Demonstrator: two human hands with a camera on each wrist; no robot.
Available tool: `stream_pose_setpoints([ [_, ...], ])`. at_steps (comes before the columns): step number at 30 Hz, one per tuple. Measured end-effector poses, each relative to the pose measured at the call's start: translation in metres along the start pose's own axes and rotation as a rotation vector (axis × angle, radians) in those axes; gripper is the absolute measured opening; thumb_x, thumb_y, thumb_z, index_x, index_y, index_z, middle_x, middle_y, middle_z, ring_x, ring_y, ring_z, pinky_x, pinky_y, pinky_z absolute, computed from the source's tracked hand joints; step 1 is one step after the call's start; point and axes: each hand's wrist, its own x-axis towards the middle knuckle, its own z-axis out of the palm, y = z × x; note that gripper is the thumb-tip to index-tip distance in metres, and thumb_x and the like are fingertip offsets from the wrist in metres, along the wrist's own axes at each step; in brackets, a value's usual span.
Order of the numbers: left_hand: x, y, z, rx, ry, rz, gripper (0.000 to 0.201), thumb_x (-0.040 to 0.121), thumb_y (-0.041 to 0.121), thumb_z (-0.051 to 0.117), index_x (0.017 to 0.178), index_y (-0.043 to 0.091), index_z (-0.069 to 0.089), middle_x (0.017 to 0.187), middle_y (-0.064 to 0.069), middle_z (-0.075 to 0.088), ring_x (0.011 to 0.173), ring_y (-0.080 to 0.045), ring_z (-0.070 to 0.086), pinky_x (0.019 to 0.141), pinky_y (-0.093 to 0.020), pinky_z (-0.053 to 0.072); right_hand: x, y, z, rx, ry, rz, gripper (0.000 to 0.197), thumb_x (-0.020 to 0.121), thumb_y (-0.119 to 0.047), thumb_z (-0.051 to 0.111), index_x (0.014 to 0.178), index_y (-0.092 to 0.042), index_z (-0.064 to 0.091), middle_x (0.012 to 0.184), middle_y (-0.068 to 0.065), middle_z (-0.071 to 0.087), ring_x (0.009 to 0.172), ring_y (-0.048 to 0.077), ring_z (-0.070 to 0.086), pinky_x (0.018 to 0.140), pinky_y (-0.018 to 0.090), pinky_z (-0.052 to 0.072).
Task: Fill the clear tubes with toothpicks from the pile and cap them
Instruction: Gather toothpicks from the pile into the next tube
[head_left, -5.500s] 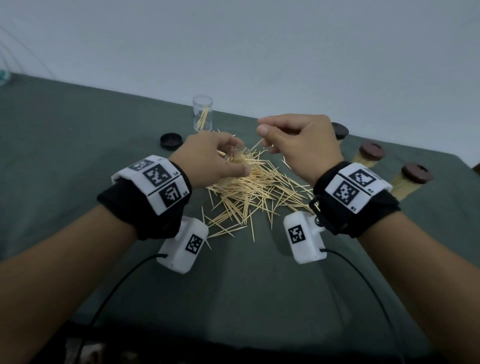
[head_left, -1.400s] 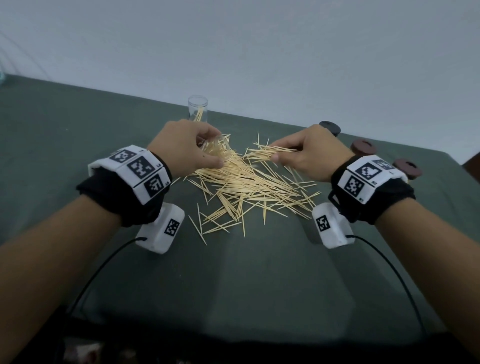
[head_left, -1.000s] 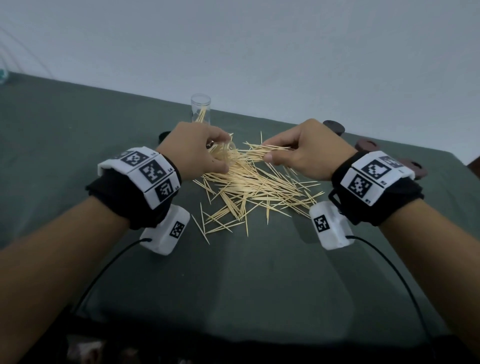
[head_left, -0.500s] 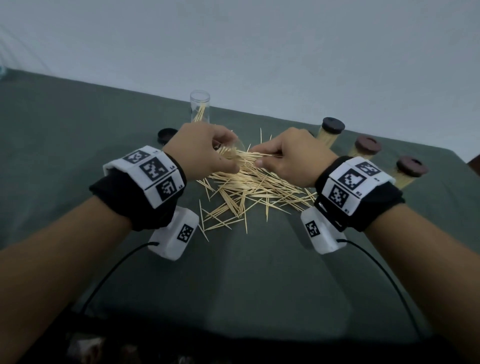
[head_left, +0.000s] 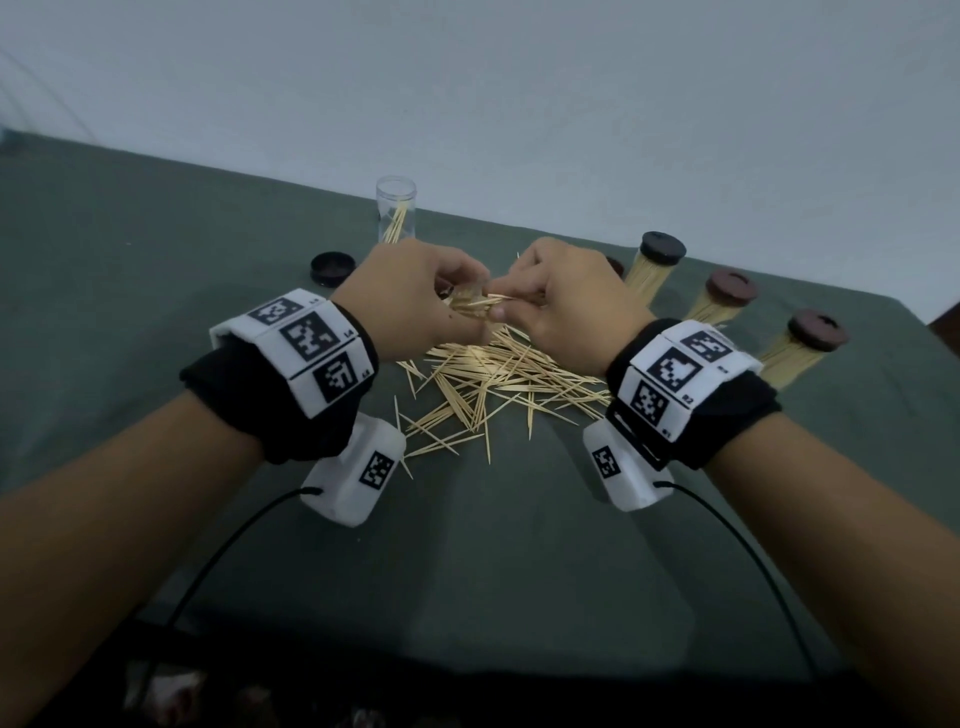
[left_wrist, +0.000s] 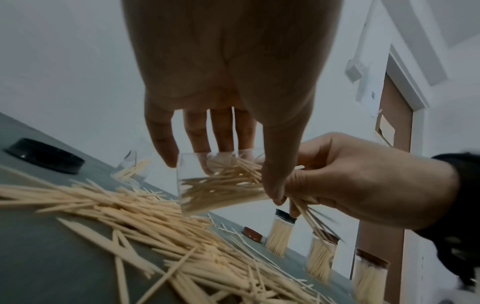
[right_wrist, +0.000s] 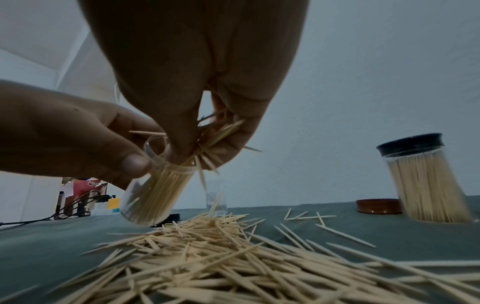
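Observation:
My left hand (head_left: 415, 301) grips a clear tube (left_wrist: 218, 181), also the clear tube (right_wrist: 153, 193), tilted and part full of toothpicks, just above the toothpick pile (head_left: 498, 379). My right hand (head_left: 566, 301) pinches a bundle of toothpicks (right_wrist: 215, 139) at the tube's mouth; some stick out below its fingers (left_wrist: 309, 207). A second clear tube (head_left: 396, 213) with a few toothpicks stands uncapped at the back. A loose black cap (head_left: 332, 267) lies to its left. Three capped full tubes (head_left: 654, 270) stand at the right.
A brown cap (right_wrist: 378, 205) lies on the green cloth (head_left: 519, 545) beside the nearest capped tube (right_wrist: 426, 181). Loose toothpicks (right_wrist: 306, 218) are scattered beyond the pile. The table's far edge meets a pale wall. Cables run from both wrist cameras toward me.
My right hand lifted a bundle of toothpicks from the pile and moved left to the tube in my left hand. Both hands rose slightly and came together.

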Motion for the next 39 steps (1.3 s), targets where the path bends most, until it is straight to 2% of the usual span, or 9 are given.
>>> stream_pose_setpoints([
  [6, -0.0003, -0.0007, 0.0016, 0.002, -0.007, -0.002, 0.050, 0.070, 0.040, 0.084, 0.116, 0.029, 0.068, 0.093, 0.021, 0.063, 0.092, 0.003, 0.060, 0.062, 0.009, 0.032, -0.0019, 0.0051, 0.0025, -0.002, -0.079, -0.012, 0.020, 0.092, -0.028, 0.063, 0.108, -0.034, 0.073, 0.075, 0.003, 0.066, 0.071, 0.020, 0.058, 0.062, 0.018, 0.038],
  [9, -0.0005, -0.0001, 0.0027, -0.004, -0.009, -0.011, 0.052, 0.070, 0.041, 0.083, 0.118, 0.029, 0.067, 0.092, 0.021, 0.063, 0.092, 0.002, 0.060, 0.062, 0.008, 0.033, -0.0015, 0.0063, 0.0014, 0.072, -0.057, 0.062, 0.018, 0.090, -0.030, 0.067, 0.105, -0.037, 0.074, 0.069, -0.004, 0.066, 0.063, 0.011, 0.055, 0.056, 0.012, 0.036],
  [13, -0.0001, 0.0003, 0.0025, -0.022, -0.008, -0.031, 0.053, 0.070, 0.042, 0.083, 0.119, 0.029, 0.066, 0.088, 0.025, 0.060, 0.091, 0.003, 0.060, 0.059, 0.008, 0.032, 0.0010, 0.0064, 0.0030, 0.085, -0.007, 0.126, 0.010, 0.085, -0.035, 0.071, 0.093, -0.029, 0.074, 0.068, -0.016, 0.060, 0.066, 0.000, 0.055, 0.059, 0.016, 0.038],
  [17, -0.0009, 0.0000, 0.0021, -0.029, -0.007, -0.020, 0.049, 0.070, 0.042, 0.083, 0.116, 0.028, 0.068, 0.097, 0.018, 0.067, 0.095, 0.002, 0.063, 0.063, 0.005, 0.036, -0.0005, 0.0056, 0.0062, 0.090, -0.045, 0.093, 0.016, 0.092, -0.033, 0.063, 0.103, -0.035, 0.075, 0.071, 0.000, 0.068, 0.067, 0.019, 0.062, 0.065, 0.030, 0.050],
  [22, -0.0018, -0.0006, 0.0021, -0.013, -0.001, -0.035, 0.051, 0.072, 0.043, 0.082, 0.119, 0.029, 0.066, 0.098, 0.018, 0.065, 0.095, 0.001, 0.061, 0.064, 0.001, 0.034, -0.0033, 0.0036, 0.0072, 0.082, -0.102, 0.096, 0.026, 0.096, -0.028, 0.058, 0.119, -0.036, 0.067, 0.081, -0.001, 0.071, 0.069, 0.016, 0.066, 0.075, 0.031, 0.054],
  [27, -0.0006, -0.0015, 0.0018, -0.027, 0.010, -0.045, 0.049, 0.071, 0.043, 0.082, 0.116, 0.030, 0.067, 0.090, 0.022, 0.064, 0.085, 0.007, 0.059, 0.060, 0.005, 0.033, 0.0003, 0.0039, 0.0060, 0.142, 0.052, 0.139, 0.020, 0.085, -0.030, 0.072, 0.105, -0.030, 0.075, 0.069, -0.012, 0.067, 0.067, 0.016, 0.064, 0.059, 0.016, 0.047],
  [30, -0.0003, -0.0004, 0.0019, -0.043, 0.000, -0.032, 0.050, 0.071, 0.042, 0.082, 0.117, 0.030, 0.067, 0.087, 0.025, 0.061, 0.083, 0.013, 0.056, 0.058, 0.007, 0.034, 0.0000, 0.0034, 0.0067, 0.102, 0.056, 0.087, 0.019, 0.086, -0.029, 0.071, 0.104, -0.030, 0.075, 0.076, -0.009, 0.066, 0.073, 0.017, 0.062, 0.064, 0.016, 0.042],
  [34, -0.0008, -0.0002, 0.0029, -0.044, -0.012, -0.016, 0.053, 0.072, 0.042, 0.082, 0.121, 0.028, 0.066, 0.097, 0.018, 0.065, 0.089, 0.004, 0.060, 0.060, 0.007, 0.034, -0.0006, 0.0031, 0.0073, 0.074, 0.036, 0.000, 0.018, 0.089, -0.029, 0.068, 0.105, -0.027, 0.076, 0.092, -0.003, 0.070, 0.083, 0.004, 0.055, 0.076, 0.015, 0.040],
  [39, -0.0004, -0.0011, 0.0009, -0.054, 0.003, -0.035, 0.051, 0.072, 0.043, 0.082, 0.118, 0.029, 0.066, 0.093, 0.021, 0.063, 0.084, 0.010, 0.059, 0.059, 0.009, 0.032, 0.0003, 0.0069, 0.0084, -0.035, 0.021, -0.037, 0.024, 0.095, -0.027, 0.059, 0.115, -0.029, 0.072, 0.084, -0.001, 0.058, 0.078, 0.012, 0.052, 0.067, 0.019, 0.031],
])
